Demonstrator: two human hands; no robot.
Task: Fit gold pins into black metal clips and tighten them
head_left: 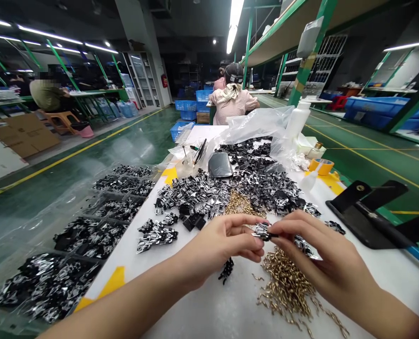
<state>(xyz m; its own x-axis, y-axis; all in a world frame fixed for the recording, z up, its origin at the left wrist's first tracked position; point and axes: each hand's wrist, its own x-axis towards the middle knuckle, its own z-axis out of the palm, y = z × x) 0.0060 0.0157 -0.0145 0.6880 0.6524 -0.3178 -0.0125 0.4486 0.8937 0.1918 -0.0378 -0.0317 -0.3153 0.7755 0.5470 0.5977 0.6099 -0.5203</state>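
Observation:
Between my hands is a small black and silver metal clip-like part (262, 230). My left hand (232, 238) grips its left side between thumb and fingers. Thumb and fingertips of my right hand (313, 242) pinch its right end, and the exact contact is partly hidden. Just below the right hand lies a pile of small curved brass-coloured pieces (287, 282). A few black parts (226, 270) rest on the table under my left hand. Beyond the hands, a second brass heap (239, 203) sits among many black and silver parts (195, 193).
A compartmented clear tray (85, 230) full of similar parts stands left of the white table (209, 310). A dark phone-like slab (220, 165), white bottle (299, 122) and orange tape roll (321, 166) lie farther back. At right is a black metal bracket (372, 212). A person (232, 99) sits ahead.

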